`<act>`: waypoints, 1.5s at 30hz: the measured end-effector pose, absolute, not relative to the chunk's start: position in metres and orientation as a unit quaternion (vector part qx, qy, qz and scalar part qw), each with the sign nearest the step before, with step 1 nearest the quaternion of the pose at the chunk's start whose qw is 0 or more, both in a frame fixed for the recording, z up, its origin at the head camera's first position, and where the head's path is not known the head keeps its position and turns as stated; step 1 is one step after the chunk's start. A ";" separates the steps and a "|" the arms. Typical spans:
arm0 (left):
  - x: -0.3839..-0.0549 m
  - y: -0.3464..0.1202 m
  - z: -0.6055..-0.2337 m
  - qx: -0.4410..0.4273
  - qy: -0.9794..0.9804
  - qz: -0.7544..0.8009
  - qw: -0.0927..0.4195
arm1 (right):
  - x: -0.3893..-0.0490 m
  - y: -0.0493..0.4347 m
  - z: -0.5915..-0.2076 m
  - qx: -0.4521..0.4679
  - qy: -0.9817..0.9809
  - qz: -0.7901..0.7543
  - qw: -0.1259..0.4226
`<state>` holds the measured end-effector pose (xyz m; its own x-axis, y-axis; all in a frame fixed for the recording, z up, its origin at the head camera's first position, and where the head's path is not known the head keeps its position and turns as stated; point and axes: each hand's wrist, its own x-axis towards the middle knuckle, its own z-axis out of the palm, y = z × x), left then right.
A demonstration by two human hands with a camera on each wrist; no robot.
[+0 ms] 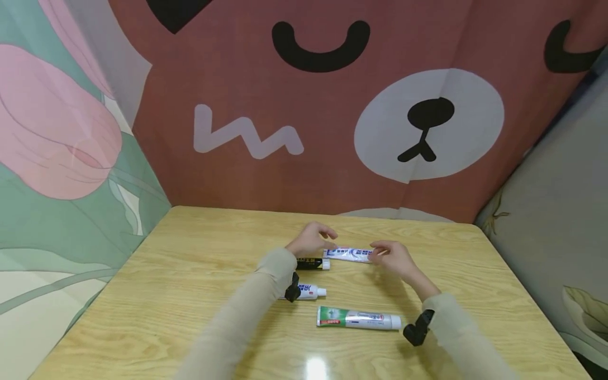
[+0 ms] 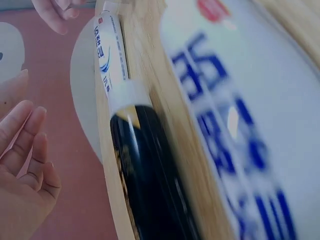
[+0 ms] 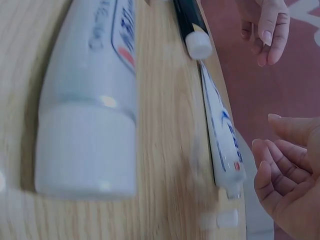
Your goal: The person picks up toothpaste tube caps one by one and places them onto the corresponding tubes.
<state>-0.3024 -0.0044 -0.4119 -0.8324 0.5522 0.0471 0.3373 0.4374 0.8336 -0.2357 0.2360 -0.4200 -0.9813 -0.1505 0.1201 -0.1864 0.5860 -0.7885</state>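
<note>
A white toothpaste tube with blue lettering (image 1: 349, 254) lies at the back of the table, between the two hands. In the right wrist view its bare nozzle shows, and a small white cap (image 3: 227, 218), slightly blurred, is just apart from it. My right hand (image 1: 391, 258) hovers by the nozzle end, fingers loosely bent and holding nothing. My left hand (image 1: 311, 240) is over the tube's other end, its fingers relaxed and empty. Below the left hand lies a black toothpaste tube (image 1: 311, 264) with a white cap, partly hidden by the left wrist.
Nearer the front are another white toothpaste tube with blue lettering (image 1: 311, 292), partly behind the left sleeve, and a green and white toothpaste tube (image 1: 358, 319) beside the right wrist. A printed bear curtain (image 1: 247, 184) hangs behind the wooden table (image 1: 190, 253).
</note>
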 end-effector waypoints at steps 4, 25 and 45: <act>-0.307 0.009 -0.415 0.251 0.833 0.478 0.121 | -0.236 0.248 -0.418 0.084 -0.886 0.456 0.018; -0.317 0.045 -0.437 0.158 0.821 0.533 0.134 | -0.242 0.296 -0.437 0.032 -0.858 0.512 -0.022; -0.321 0.054 -0.447 0.159 0.852 0.483 0.125 | -0.253 0.303 -0.462 -0.003 -0.868 0.496 -0.015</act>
<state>-0.3214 0.0536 -0.4475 -0.9183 0.3916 -0.0584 0.1508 0.4822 0.8630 -0.2527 0.3028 -0.4624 -0.9996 -0.0089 -0.0283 0.0199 0.5080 -0.8611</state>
